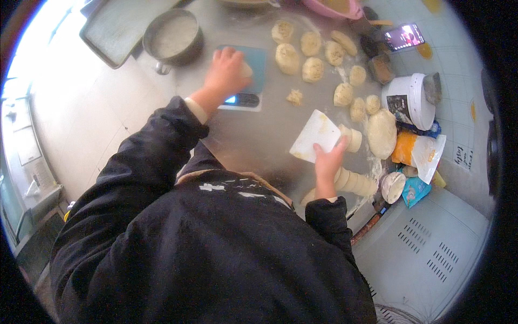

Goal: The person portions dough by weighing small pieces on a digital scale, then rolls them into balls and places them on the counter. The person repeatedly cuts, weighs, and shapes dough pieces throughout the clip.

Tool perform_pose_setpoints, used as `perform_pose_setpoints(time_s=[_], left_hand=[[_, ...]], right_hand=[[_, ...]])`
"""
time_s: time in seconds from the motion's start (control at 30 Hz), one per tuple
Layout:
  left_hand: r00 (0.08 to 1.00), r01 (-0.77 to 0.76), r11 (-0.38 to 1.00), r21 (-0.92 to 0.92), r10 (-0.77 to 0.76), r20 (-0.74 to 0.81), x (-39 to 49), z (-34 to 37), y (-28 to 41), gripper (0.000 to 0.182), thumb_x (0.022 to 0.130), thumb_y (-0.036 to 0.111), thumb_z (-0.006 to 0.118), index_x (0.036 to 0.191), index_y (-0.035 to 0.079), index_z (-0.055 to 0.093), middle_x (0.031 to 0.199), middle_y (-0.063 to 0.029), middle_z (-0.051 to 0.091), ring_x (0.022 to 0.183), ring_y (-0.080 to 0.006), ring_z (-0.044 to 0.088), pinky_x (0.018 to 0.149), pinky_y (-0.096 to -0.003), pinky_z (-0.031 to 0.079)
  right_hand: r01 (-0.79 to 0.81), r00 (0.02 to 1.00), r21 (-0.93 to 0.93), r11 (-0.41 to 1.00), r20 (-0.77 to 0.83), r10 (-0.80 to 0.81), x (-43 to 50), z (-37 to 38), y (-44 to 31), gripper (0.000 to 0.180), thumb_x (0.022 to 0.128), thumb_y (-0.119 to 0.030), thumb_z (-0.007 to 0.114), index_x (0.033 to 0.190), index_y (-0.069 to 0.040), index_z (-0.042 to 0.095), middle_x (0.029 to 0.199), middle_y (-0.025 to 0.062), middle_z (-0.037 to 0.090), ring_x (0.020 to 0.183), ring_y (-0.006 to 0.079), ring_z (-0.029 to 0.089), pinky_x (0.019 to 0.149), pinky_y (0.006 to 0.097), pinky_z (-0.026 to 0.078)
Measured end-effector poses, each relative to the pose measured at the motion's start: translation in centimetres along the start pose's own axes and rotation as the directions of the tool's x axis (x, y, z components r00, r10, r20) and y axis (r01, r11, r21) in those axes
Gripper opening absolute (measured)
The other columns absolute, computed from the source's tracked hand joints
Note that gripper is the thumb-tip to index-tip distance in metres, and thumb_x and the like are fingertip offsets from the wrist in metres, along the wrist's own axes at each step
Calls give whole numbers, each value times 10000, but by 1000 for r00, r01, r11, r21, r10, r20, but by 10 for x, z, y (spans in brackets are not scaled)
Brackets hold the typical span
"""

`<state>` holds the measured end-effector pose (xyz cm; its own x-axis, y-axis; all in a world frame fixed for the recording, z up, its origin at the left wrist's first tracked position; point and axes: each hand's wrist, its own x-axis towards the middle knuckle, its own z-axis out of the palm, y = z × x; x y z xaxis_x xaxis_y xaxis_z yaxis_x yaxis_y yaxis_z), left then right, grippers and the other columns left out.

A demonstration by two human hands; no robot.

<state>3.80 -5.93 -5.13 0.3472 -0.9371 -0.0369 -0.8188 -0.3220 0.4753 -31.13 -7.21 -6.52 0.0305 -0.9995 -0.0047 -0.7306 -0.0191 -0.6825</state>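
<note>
My left hand (pixel 226 73) is closed over a pale piece of dough (pixel 246 69), mostly hidden under the fingers. Below it sits a digital kitchen scale (pixel 257 60) with a blue top and a lit display. My right hand (pixel 330 166) grips a white dough scraper (pixel 312 137), held above the metal worktop (pixel 259 133). Just beyond the scraper stand cut dough pieces (pixel 354 140). A row of dough slices (pixel 352 182) lies by my right wrist. Between the hands rests a small ragged dough scrap (pixel 294 97).
Several rough dough lumps (pixel 312 69) and a larger smooth one (pixel 382 133) occupy the right side. A metal pot (pixel 150 48) stands beside a baking tray (pixel 117 28). Along the wall are a white bucket (pixel 406 101), packets (pixel 417 152), a lit phone (pixel 404 37) and a pink basin (pixel 352 12).
</note>
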Motion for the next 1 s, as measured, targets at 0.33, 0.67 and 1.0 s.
perform_pose_setpoints(time_s=[0.33, 0.67, 1.0], left_hand=[[892, -287, 868, -405, 396, 217, -86, 67, 80, 811, 690, 196, 797, 1361, 7, 382, 1282, -211, 457, 1210, -394, 446, 1039, -476, 387], [931, -251, 951, -181, 288, 225, -112, 89, 81, 824, 738, 361, 770, 1350, -25, 375, 1344, -200, 423, 1254, -377, 399, 1068, -458, 339], [928, -263, 960, -101, 280, 247, -111, 91, 82, 702, 800, 397, 690, 1285, -37, 427, 1252, -190, 450, 1186, -356, 421, 1033, -450, 350]], right_hand=[[131, 976, -122, 984, 191, -106, -13, -35, -29, 229, 881, -181, 630, 1018, -19, 545, 835, 255, 650, 800, 451, 632, 680, 509, 483], [336, 898, -143, 931, 347, -271, -20, -22, -60, 241, 893, -188, 607, 1029, -4, 535, 750, 247, 627, 725, 469, 612, 620, 532, 473], [512, 763, -206, 834, 555, -331, -16, -15, -73, 146, 890, -141, 536, 954, -14, 501, 701, 211, 637, 667, 429, 632, 590, 526, 498]])
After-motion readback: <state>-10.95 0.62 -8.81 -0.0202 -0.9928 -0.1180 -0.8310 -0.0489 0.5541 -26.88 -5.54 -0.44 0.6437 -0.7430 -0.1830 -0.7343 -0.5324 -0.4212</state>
